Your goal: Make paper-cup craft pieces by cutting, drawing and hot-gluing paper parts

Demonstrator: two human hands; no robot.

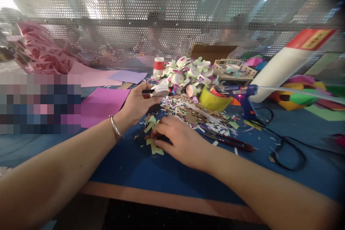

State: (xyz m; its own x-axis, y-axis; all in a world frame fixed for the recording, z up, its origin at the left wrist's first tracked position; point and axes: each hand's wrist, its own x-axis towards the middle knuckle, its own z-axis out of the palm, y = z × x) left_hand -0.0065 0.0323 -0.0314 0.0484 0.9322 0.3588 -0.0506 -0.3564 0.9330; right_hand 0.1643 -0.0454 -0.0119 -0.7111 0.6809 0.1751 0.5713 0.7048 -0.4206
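Found clamped between thumb and fingers of the left hand (137,103): a round white piece (161,91), raised at the fingertips, near edge of the scrap heap. Also seen at the same fingers: a dark slender item (147,91), too blurred to identify. Worn behind those fingers, at the wrist: a silver bangle (115,126).

Noted for the right hand (179,141): fingers curled, thumb a little apart from forefinger, lowered to pale green paper pieces (155,148); impossible to tell whether pinching one.

Observed just beyond the right fingers: a spread of paper scraps (185,109). Farther out, past the left fingertips: a heap of white rings with green tabs (185,73), with a red-and-white cup (159,65) standing at its left side.

Recorded to the right of the fingers: a yellow-green curved piece (215,100); next to it, a blue glue gun (246,97) with red light showing; nearer, a dark red cutting tool (229,141) lying beyond the right wrist; outward, a looped black cable (292,167).

Logged left of the left fingers: a magenta sheet (104,107), flat on the blue table (124,172); beyond it, a lilac sheet (128,76).
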